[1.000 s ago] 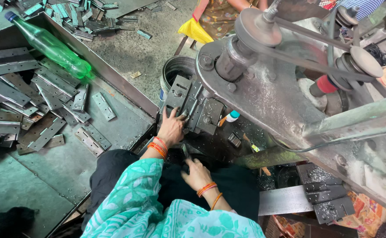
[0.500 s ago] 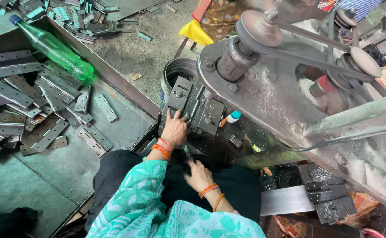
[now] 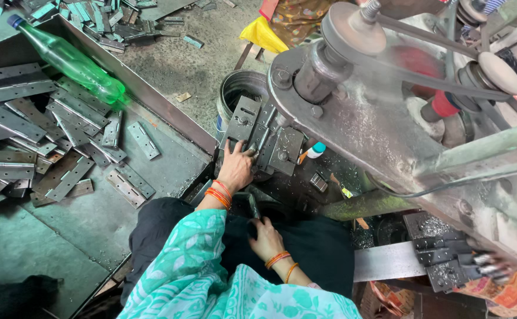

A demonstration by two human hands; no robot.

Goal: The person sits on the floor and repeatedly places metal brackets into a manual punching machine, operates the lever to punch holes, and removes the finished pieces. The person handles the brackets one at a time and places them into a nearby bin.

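Note:
My left hand (image 3: 235, 167) reaches forward to the dark metal die block (image 3: 262, 137) of a belt-driven press machine (image 3: 365, 112). Its fingers rest against the block's lower edge, and whether they pinch a piece is hidden. My right hand (image 3: 265, 236) lies lower, above my lap, closed around a thin dark metal lever or strip (image 3: 253, 207). Both wrists carry orange bangles. Teal patterned sleeves and dark trousers fill the bottom of the view.
A metal tray (image 3: 170, 155) on the left holds several flat hinge pieces (image 3: 64, 177) and a green plastic bottle (image 3: 72, 62). A steel bucket (image 3: 235, 91) stands behind the die. A small white bottle (image 3: 313, 151) sits beside the die. More hinge pieces (image 3: 447, 260) lie at the right.
My left hand stays at the die block, shifted slightly. The right hand has barely moved. The camera view has drifted a little.

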